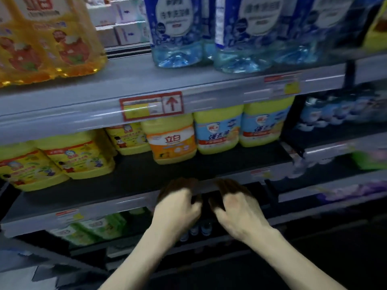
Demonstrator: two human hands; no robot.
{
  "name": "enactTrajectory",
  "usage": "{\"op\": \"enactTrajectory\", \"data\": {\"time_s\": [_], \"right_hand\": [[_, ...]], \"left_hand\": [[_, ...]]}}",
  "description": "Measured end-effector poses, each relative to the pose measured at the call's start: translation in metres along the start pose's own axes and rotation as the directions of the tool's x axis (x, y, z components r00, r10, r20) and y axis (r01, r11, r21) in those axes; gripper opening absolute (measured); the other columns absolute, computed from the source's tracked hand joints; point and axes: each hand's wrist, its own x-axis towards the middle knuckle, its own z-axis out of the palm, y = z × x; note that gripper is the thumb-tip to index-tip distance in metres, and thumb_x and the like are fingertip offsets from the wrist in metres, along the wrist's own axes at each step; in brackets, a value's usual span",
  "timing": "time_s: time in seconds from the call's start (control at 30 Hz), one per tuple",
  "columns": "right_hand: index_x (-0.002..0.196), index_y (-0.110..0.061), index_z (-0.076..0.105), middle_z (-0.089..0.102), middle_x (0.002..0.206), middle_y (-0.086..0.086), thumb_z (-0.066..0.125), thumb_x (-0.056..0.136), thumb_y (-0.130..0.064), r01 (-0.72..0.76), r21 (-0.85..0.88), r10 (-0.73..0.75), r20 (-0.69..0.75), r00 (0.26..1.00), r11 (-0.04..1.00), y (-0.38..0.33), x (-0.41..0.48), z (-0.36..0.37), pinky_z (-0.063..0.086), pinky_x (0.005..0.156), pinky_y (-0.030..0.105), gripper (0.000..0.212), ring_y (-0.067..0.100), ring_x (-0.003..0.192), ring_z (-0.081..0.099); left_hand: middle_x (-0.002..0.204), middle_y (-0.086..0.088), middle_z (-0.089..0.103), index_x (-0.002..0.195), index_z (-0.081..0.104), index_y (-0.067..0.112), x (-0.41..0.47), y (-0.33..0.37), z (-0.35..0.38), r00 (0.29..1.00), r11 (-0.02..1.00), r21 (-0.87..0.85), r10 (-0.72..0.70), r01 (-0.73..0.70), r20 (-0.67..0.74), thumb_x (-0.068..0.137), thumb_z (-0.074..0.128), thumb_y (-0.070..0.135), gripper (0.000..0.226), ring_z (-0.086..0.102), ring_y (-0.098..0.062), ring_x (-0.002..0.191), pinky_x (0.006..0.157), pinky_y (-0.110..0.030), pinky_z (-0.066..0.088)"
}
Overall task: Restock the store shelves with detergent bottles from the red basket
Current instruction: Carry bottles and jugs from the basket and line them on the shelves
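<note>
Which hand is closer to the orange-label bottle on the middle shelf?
Left. The left hand is almost straight below the orange-label bottle; the right hand is below it and off to its right.

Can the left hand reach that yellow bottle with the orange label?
Probably yes. The left hand looks empty, and the dark shelf in front of the orange-labelled bottle is bare, with nothing between them.
</note>
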Motion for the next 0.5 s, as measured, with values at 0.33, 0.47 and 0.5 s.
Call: {"op": "enactTrajectory", "data": {"time_s": [0.33,0.47,0.5], "right_hand": [[0.109,-0.018,0.071,0.073,0.103,0.001,0.045,0.092,-0.050,-0.257,-0.028,0.253,-0.098,0.962,0.966,0.161,-0.089,-0.003,0.056,0.087,0.039,0.045,0.024,0.101,0.068],[0.149,-0.016,0.056,0.063,0.145,0.000,0.050,0.101,-0.048,-0.377,0.016,0.377,-0.047,0.925,0.926,0.209,-0.122,-0.007,0.044,0.115,0.037,0.058,0.020,0.137,0.055],[0.153,-0.018,0.052,0.059,0.149,-0.001,0.049,0.103,-0.048,-0.406,0.018,0.407,-0.046,0.912,0.913,0.220,-0.130,-0.006,0.041,0.117,0.036,0.059,0.019,0.141,0.052]], "left_hand": [[0.130,0.000,0.069,0.138,0.060,0.029,0.023,0.151,0.107,0.952,0.977,0.031,0.199,-0.212,0.234,0.096,0.055,0.041,0.044,0.066,-0.025,0.117,0.094,-0.036,0.055],[0.129,-0.002,0.069,0.133,0.061,0.028,0.026,0.204,0.148,0.901,0.959,0.002,0.264,-0.282,0.344,0.097,0.054,0.040,0.039,0.066,-0.028,0.116,0.092,-0.038,0.056],[0.130,-0.002,0.069,0.135,0.060,0.028,0.028,0.215,0.159,0.884,0.952,0.000,0.285,-0.307,0.370,0.097,0.054,0.041,0.040,0.066,-0.029,0.117,0.093,-0.038,0.055]]}}
